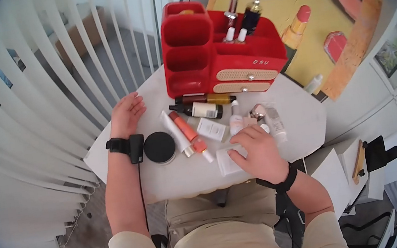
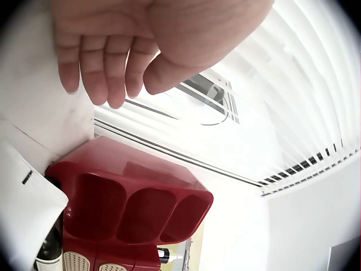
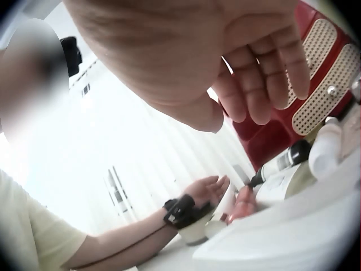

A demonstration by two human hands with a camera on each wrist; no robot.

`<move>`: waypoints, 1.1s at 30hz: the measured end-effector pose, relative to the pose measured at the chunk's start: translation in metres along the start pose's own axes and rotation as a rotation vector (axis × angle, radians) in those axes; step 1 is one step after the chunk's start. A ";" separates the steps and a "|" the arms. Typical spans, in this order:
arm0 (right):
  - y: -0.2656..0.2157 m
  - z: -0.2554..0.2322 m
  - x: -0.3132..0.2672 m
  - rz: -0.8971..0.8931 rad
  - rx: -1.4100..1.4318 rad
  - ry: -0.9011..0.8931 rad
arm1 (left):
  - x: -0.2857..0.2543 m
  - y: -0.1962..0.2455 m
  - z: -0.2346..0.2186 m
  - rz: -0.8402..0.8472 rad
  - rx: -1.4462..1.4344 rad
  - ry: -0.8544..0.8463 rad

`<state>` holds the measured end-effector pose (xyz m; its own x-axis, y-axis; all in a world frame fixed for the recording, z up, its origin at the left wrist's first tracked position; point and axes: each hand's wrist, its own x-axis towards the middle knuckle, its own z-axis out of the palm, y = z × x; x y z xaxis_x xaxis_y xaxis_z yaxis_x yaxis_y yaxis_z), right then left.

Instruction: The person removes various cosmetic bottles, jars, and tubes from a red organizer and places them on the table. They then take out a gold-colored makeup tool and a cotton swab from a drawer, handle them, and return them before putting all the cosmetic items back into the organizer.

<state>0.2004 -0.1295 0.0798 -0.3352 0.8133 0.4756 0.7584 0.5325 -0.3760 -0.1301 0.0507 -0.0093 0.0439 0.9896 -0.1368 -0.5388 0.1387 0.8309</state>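
My left hand [image 1: 127, 114] lies at the table's left side, holding nothing, its fingers loosely extended in the left wrist view. Near that wrist stands a jar with a black lid [image 1: 159, 147]. Over the table's front right, my right hand [image 1: 260, 152] hangs with relaxed fingers and nothing gripped, partly covering a white box [image 1: 227, 163]. Close around it are a white bottle [image 1: 236, 119], a clear tube [image 1: 275, 121] and a small white carton [image 1: 212, 129]. Farther left lie a coral tube [image 1: 183, 124], a white tube [image 1: 174, 131] and a black-capped bottle [image 1: 204, 109].
A red organizer [image 1: 187, 52] with drawers stands at the table's back, several small bottles in its top. An amber bottle [image 1: 220, 98] lies before it. White vertical blinds [image 1: 48, 69] border the left; a cosmetics poster [image 1: 263, 8] stands behind.
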 end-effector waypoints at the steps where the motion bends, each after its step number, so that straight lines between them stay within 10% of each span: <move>1: -0.005 0.005 0.002 -0.025 -0.052 -0.039 | 0.000 0.000 -0.002 -0.012 0.003 0.014; 14: -0.024 0.054 0.038 -0.020 -0.457 -0.534 | -0.002 0.008 -0.007 -0.038 -0.079 -0.100; 33: -0.006 -0.023 0.075 0.166 -0.191 -0.010 | -0.005 0.006 -0.006 -0.015 -0.097 -0.082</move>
<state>0.1833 -0.0771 0.1360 -0.2018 0.8888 0.4115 0.8951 0.3379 -0.2909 -0.1386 0.0467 -0.0073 0.1188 0.9877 -0.1014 -0.6163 0.1534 0.7724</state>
